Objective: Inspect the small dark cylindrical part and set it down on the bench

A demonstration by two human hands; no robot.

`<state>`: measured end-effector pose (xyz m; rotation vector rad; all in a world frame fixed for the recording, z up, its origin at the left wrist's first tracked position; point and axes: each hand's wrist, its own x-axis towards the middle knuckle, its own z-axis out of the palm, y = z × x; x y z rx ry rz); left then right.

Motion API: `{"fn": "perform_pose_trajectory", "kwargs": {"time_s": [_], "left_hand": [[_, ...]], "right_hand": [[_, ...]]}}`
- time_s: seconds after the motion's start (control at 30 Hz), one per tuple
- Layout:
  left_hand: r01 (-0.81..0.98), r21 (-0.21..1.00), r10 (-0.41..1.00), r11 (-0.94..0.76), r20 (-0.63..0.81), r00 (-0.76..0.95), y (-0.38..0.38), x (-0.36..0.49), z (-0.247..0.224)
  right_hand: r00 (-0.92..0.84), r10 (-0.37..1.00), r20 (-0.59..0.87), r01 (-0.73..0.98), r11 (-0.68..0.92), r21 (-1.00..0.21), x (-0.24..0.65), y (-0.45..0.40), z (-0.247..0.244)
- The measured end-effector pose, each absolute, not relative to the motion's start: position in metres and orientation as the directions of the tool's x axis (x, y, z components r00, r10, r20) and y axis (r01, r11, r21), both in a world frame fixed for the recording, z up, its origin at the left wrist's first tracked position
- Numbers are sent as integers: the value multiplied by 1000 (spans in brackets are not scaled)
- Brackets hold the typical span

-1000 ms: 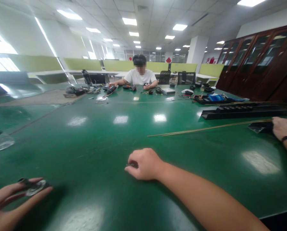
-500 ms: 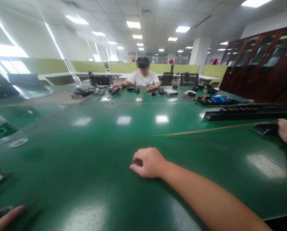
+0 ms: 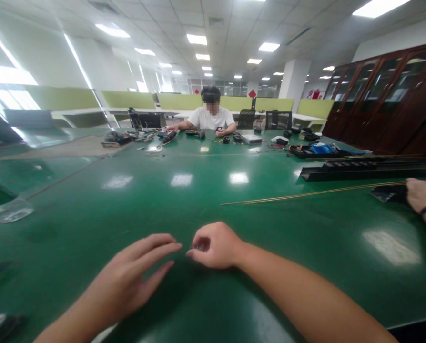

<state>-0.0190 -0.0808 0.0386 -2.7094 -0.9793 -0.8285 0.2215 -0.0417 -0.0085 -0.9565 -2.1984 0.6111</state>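
Note:
My right hand [image 3: 216, 245] rests on the green tabletop [image 3: 213, 186], its fingers curled and closed around some small metal pieces [image 3: 199, 247]. Only a bit of them shows between thumb and fingers, too little to tell their kind. Just to its left, my left hand [image 3: 137, 267] hovers with fingers stretched out and thumb apart, holding nothing. Its fingertips point at the right hand's fingers, with a small gap between the two hands. A dark and pale object [image 3: 0, 326] lies at the lower left corner, partly cut off by the frame.
Thin brass-coloured rods [image 3: 291, 196] and black metal channels [image 3: 341, 172] lie on the right, where another person's hand [image 3: 423, 194] rests. A clear plastic bottle [image 3: 5, 200] is at left. Across the table sits a person [image 3: 213, 118] behind tools and parts; a tray [image 3: 316, 150] stands far right.
My left hand has come from the lower left corner to beside my right hand, its fingers now empty. The right hand stays almost in place, still closed on the small pieces.

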Motion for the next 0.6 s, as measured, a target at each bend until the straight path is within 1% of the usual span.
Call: {"fn": "perform_pose_trajectory", "kwargs": {"time_s": [0.03, 0.1, 0.2, 0.27, 0.37, 0.47, 0.53, 0.6], "left_hand": [[575, 32, 511, -817, 503, 697, -79, -7, 35], [520, 27, 475, -854, 450, 756, -75, 12, 27], [496, 32, 449, -868, 475, 756, -72, 23, 18], [511, 28, 452, -859, 510, 732, -72, 24, 16], [543, 48, 489, -838, 507, 710, -72, 22, 16], [586, 74, 533, -807, 518, 669, -71, 14, 17], [643, 93, 581, -760, 542, 607, -70, 0, 20], [744, 127, 667, -656, 560, 492, -72, -20, 24]], "right_hand": [[-540, 753, 376, 437, 632, -640, 222, -41, -10], [-583, 722, 374, 408, 658, -633, 222, -40, -11], [-609, 700, 374, 415, 683, -601, 222, -38, -11], [-605, 704, 371, 413, 677, -610, 222, -38, -11], [-600, 719, 351, 395, 648, -652, 221, -39, -9], [-610, 719, 332, 400, 642, -655, 222, -41, -6], [-634, 705, 318, 412, 656, -632, 222, -42, -4], [-664, 682, 307, 420, 679, -602, 223, -43, -4]]}}
